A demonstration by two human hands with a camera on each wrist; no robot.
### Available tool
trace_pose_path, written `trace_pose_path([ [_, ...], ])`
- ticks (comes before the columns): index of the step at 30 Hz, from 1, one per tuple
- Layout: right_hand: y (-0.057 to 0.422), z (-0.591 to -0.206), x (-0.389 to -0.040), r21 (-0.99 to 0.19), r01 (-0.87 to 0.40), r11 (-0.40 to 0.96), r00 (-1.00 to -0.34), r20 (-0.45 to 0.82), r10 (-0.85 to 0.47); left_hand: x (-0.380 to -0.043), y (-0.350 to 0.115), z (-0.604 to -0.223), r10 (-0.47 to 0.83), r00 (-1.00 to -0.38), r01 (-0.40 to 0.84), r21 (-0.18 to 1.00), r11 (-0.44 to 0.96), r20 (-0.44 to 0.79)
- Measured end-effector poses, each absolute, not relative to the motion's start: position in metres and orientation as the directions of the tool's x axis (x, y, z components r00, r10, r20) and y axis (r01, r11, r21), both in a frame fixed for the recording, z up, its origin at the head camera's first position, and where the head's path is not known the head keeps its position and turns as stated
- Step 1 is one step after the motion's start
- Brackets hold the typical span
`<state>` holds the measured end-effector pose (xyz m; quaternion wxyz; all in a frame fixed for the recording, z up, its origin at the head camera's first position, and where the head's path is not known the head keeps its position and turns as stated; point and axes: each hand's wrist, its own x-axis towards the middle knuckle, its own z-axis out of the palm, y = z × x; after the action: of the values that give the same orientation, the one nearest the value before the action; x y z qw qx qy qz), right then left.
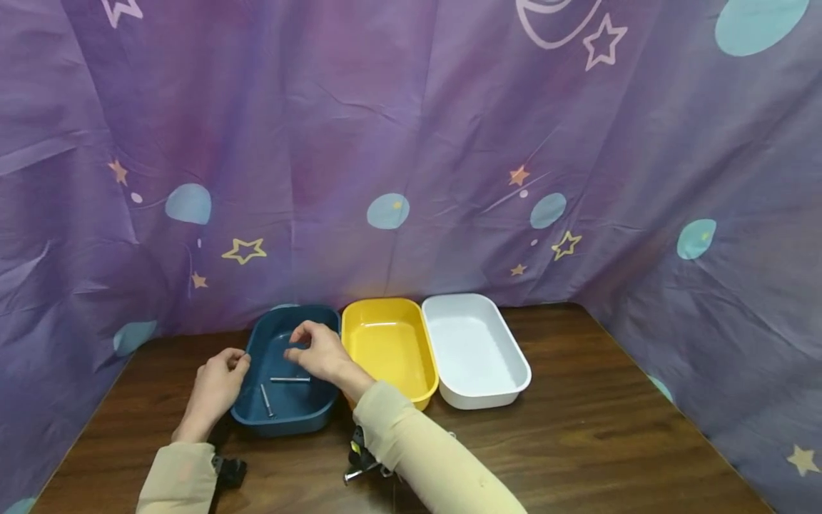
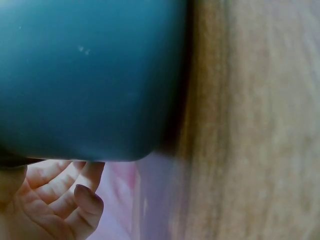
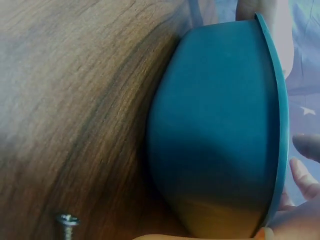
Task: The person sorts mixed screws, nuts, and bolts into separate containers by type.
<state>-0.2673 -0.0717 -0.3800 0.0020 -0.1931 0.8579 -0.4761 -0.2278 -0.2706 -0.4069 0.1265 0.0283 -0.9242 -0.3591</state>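
Note:
My left hand [image 1: 218, 385] is at the left rim of the dark blue tray [image 1: 285, 427], thumb and fingertips pinching the edge. In the left wrist view its lower fingers are loosely bent beside the tray's wall [image 2: 90, 90]. Over the tray's inside hovers my right hand [image 1: 324, 353], thumb and forefinger apart with nothing between them. Two metal screws lie on the tray floor: one screw [image 1: 290, 380] crosswise, another screw [image 1: 267, 401] slanting near the front left. The right wrist view shows the tray's outer wall [image 3: 215, 115] and the right fingers [image 3: 302, 177] beyond its rim.
A yellow tray [image 1: 433, 378] touches the blue one's right side, and a white tray [image 1: 484, 403] stands beside that. On the brown wooden table [image 1: 578, 428], a loose screw [image 1: 359, 472] lies near the right forearm, which hides part of the table. A patterned purple cloth [image 1: 334, 143] hangs behind.

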Motion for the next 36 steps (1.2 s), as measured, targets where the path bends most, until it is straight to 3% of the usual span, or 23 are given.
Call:
trace_pose_path([
  [7,-0.069,-0.378,-0.264,-0.815,-0.349,0.462,-0.916,0.192,-0.352,-0.226,-0.272,-0.407,-0.137,-0.964,0.053,0.670,0.740,0.227],
  [14,-0.064,-0.368,-0.259,-0.767,-0.467,0.441,-0.848,0.248,-0.468,-0.226,-0.274,-0.405,-0.137,-0.964,0.053,0.668,0.742,0.228],
  [25,-0.052,-0.364,-0.250,-0.565,-0.643,0.517,-0.739,0.280,-0.613,-0.227,-0.276,-0.407,-0.128,-0.971,0.040,0.668,0.743,0.200],
  [32,-0.040,-0.360,-0.245,-0.341,-0.765,0.547,-0.640,0.302,-0.707,-0.227,-0.274,-0.408,-0.129,-0.969,0.047,0.668,0.743,0.212],
  [36,-0.032,-0.357,-0.239,-0.285,-0.792,0.540,-0.608,0.281,-0.743,-0.227,-0.275,-0.408,-0.119,-0.966,0.065,0.665,0.744,0.228],
])
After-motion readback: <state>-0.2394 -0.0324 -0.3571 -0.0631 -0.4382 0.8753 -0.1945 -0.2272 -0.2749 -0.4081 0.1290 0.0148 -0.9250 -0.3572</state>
